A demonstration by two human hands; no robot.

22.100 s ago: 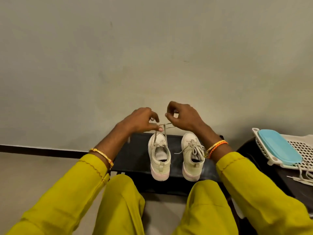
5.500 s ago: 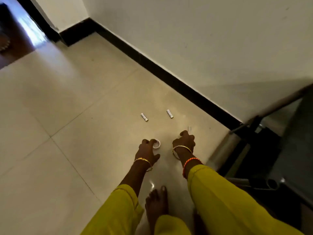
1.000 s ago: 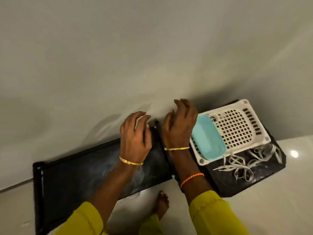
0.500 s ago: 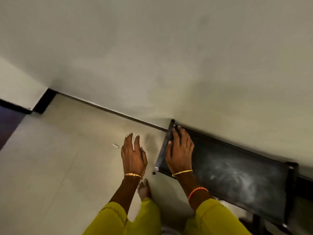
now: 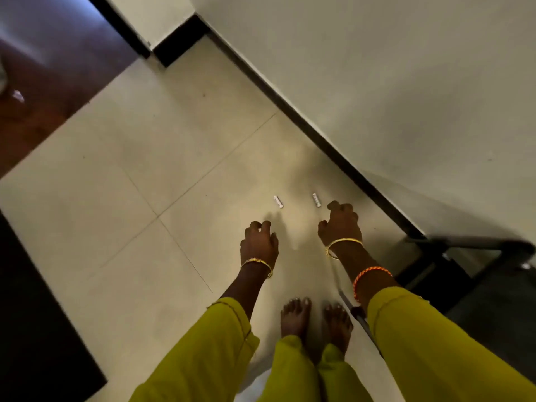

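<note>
Hovering low over the tiled floor (image 5: 116,198), the left hand (image 5: 259,245) shows loosely bent fingers with nothing in them, just short of the left white piece (image 5: 278,201). The right white piece (image 5: 316,200) lies just beside the right hand (image 5: 339,224), whose fingers curl likewise, empty. The 2 pieces look light, stiff and likely to roll; pinch each across its middle.

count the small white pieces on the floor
2. One white piece lies on the tile just ahead of the left hand; the other white piece lies by the right hand, nearer the skirting. The hands may hide more.
</note>
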